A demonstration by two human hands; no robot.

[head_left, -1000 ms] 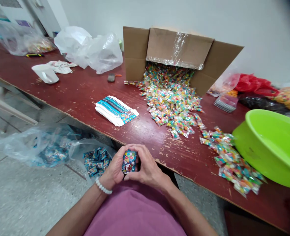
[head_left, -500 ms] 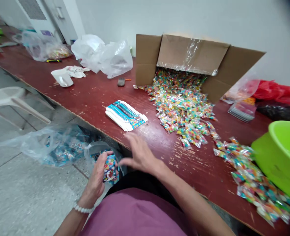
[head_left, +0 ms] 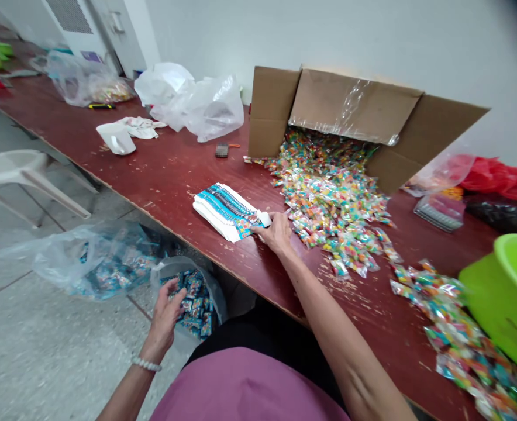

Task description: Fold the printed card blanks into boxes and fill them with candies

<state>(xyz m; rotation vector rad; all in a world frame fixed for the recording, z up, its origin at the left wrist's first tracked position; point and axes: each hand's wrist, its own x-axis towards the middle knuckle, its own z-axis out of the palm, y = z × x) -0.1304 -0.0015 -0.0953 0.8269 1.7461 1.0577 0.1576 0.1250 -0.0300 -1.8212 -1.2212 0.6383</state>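
Note:
My left hand [head_left: 167, 311] is open, fingers apart and nothing in them, over the left side of a pale bucket [head_left: 218, 292] on the floor. Inside the bucket lie many small blue printed candy boxes [head_left: 197, 307]. My right hand [head_left: 278, 232] pinches the near right end of the top flattened candy box [head_left: 250, 224]. That box belongs to a fanned stack of flattened boxes [head_left: 214, 213], blue and white, lying on the red-brown table. Just right of this hand spreads a heap of small wrapped candies [head_left: 328, 199].
The candies spill from a tipped cardboard box [head_left: 355, 105]. A green basin [head_left: 504, 304] stands at the right. A white mug [head_left: 117, 139], plastic bags [head_left: 214, 108] and a small brush [head_left: 222, 150] are farther back. On the floor are a filled clear bag [head_left: 104, 263] and a white stool [head_left: 17, 166].
My left hand has let go of the filled candy box, which is now out of it, and opened above the bucket. My right hand has reached forward and taken hold of a flattened box.

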